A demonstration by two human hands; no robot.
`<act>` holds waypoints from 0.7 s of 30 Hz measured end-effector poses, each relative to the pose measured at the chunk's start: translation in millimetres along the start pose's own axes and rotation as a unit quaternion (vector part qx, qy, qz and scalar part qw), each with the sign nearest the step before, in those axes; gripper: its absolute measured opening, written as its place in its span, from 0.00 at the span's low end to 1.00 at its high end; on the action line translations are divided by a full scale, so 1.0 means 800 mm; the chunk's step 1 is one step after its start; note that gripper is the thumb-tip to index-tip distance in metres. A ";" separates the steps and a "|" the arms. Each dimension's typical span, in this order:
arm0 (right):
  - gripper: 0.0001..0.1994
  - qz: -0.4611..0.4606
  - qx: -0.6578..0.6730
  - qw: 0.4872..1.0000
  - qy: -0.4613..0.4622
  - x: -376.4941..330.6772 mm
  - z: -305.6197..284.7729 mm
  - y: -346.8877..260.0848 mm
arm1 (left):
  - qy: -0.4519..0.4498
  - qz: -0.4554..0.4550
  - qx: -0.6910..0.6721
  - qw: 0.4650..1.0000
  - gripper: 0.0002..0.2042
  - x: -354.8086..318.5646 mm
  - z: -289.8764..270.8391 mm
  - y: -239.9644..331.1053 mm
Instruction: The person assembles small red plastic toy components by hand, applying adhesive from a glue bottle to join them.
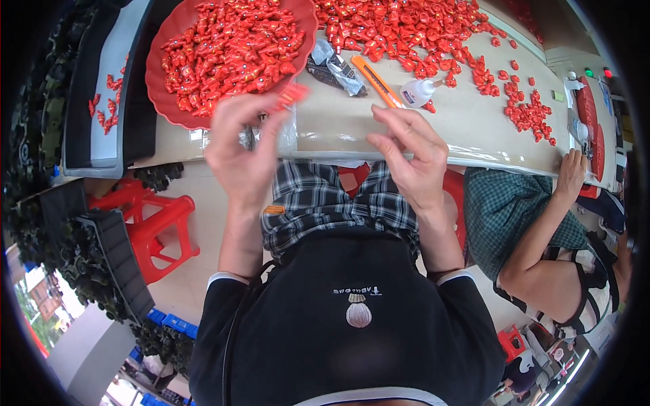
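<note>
My left hand (244, 149) is raised over the table's near edge, thumb and forefinger closed on a small red plastic piece (292, 95), which motion smears. Just beyond it stands a large red scalloped bowl (154, 88) heaped with small red figure-like pieces (233, 51). To the right, my right hand (414, 155) hovers at the table edge, fingers bent, a gap between thumb and forefinger, and nothing visible in it. Ahead of the right hand lie an orange utility knife (376, 80) and a white squeeze bottle (417, 93) with a thin nozzle.
Loose red parts (406, 34) cover the back of the table (332, 125); a smaller cluster (528, 115) lies right. A crumpled wrapper (338, 71) sits beside the bowl. Left stands a dark-rimmed tray (101, 142) with several red pieces. A co-worker's arm (548, 230) rests at right.
</note>
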State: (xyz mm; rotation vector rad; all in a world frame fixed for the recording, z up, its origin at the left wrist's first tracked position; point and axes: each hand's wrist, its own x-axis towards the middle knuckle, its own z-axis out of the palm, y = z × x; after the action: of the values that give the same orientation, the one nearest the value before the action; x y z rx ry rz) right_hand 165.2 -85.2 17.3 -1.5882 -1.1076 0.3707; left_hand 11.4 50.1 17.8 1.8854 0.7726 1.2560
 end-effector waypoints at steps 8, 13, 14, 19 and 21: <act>0.13 -0.061 -0.057 0.992 0.095 0.006 -0.009 0.004 | 0.070 0.088 0.229 0.967 0.15 0.033 -0.002 0.000; 0.15 0.000 -0.208 0.951 0.227 0.017 -0.027 0.020 | -0.034 0.095 0.128 0.987 0.09 0.004 0.031 0.008; 0.16 0.011 -0.238 0.946 0.221 0.025 -0.029 0.024 | -0.057 0.113 0.117 0.985 0.09 0.003 0.040 0.010; 0.18 -0.014 -0.242 0.958 0.153 0.025 -0.042 0.039 | -0.119 0.129 0.097 0.980 0.08 0.002 0.090 0.037; 0.16 -0.037 -0.251 0.943 0.217 0.023 -0.061 0.033 | -0.159 0.103 0.095 0.977 0.07 -0.002 0.114 0.040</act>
State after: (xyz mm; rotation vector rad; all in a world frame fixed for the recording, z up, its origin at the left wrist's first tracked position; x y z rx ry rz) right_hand 221.9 -98.3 16.3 -1.9405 -0.9499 -0.3351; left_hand 99.1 8.9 20.4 2.2998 0.5535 0.9901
